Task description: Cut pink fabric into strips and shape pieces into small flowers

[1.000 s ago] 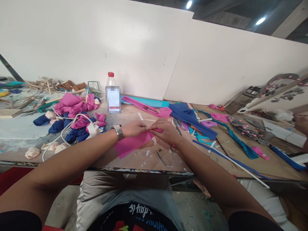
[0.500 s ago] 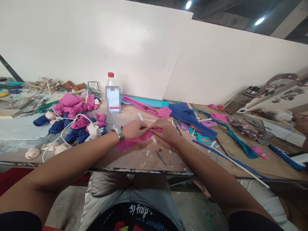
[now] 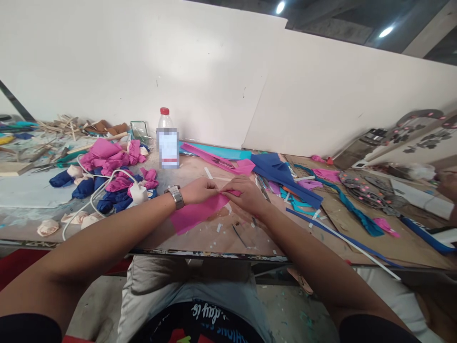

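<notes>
A strip of pink material (image 3: 194, 216), crepe paper or thin cloth, spans from under my left forearm up to my fingers. My left hand (image 3: 202, 191), with a metal watch (image 3: 175, 196) on its wrist, pinches the strip's upper edge. My right hand (image 3: 243, 194) is closed on the strip's other end, and a bit of pink shows between its fingers. The fingertips of both hands meet or nearly meet. What lies between the fingertips is too small to make out.
Crumpled pink and blue pieces (image 3: 110, 162) and a white cable (image 3: 107, 183) lie left. Behind stands a red-capped bottle (image 3: 167, 152). Blue fabric (image 3: 274, 174), a long white strip (image 3: 357, 245) and brown cardboard (image 3: 342, 205) lie right. A white panel (image 3: 214, 71) rises behind the table.
My left hand and forearm have shifted slightly left and up. More of the pink strip shows below the left hand, spread flatter. My right hand has barely moved.
</notes>
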Available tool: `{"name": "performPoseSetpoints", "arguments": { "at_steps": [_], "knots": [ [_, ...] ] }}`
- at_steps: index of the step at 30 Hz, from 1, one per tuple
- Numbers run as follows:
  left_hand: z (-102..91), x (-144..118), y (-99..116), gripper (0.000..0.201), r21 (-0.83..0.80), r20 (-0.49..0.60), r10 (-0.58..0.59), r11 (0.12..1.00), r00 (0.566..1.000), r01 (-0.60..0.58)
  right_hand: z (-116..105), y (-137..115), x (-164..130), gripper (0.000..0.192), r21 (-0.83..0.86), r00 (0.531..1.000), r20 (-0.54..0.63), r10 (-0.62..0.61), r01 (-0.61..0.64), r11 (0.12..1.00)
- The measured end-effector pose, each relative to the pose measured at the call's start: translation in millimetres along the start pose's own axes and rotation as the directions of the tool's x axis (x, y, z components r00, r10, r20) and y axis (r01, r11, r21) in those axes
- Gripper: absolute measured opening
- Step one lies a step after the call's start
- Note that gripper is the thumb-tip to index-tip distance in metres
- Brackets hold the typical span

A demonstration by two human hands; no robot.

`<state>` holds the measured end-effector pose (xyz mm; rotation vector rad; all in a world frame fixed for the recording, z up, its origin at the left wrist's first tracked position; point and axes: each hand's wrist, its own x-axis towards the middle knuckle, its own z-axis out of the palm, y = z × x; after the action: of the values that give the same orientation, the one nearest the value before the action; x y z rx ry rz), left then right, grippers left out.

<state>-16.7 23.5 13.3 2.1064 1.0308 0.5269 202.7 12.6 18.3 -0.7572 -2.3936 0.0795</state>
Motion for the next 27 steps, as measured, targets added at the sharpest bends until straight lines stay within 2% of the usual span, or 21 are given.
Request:
{"name": "performPoseSetpoints", "arguments": {
  "at_steps": [4,8,13,16,20,27],
  "knots": [
    [0.9,-0.1,-2.2,0.036,0.052,-0.012,0.070,0.996,0.997,-0.069,-0.2,0.8,-0.1,0.014,-0.013,1.000,0.018,0.001,-0.001,1.000],
    [2.5,-4.3,3.0,0.035,0.238,-0.067,0.137,0.964,0.988,-0.117,3.2,4.6,-0.9,0.014,0.006,1.000,0.014,0.021,-0.022,1.000],
    [7.1,-11.7,13.9,0.031,0.490,-0.126,0.184,0.866,0.975,-0.100,7.2,8.0,-2.6,0.010,0.049,0.998,0.016,0.061,-0.062,0.997],
    [9.5,-14.1,18.0,0.033,0.604,-0.123,0.183,0.794,0.975,-0.073,7.5,8.1,-3.1,0.008,0.056,0.997,0.027,0.069,-0.071,0.996],
    [10.4,-14.4,21.0,0.036,0.674,-0.102,0.182,0.735,0.978,-0.066,6.6,7.0,-2.6,0.012,0.068,0.996,0.054,0.075,-0.078,0.995],
    [11.4,-12.7,17.5,0.039,0.713,-0.070,0.203,0.695,0.977,-0.094,3.3,2.7,-1.2,0.021,0.068,0.993,0.089,0.074,-0.080,0.994]
  ]
}}
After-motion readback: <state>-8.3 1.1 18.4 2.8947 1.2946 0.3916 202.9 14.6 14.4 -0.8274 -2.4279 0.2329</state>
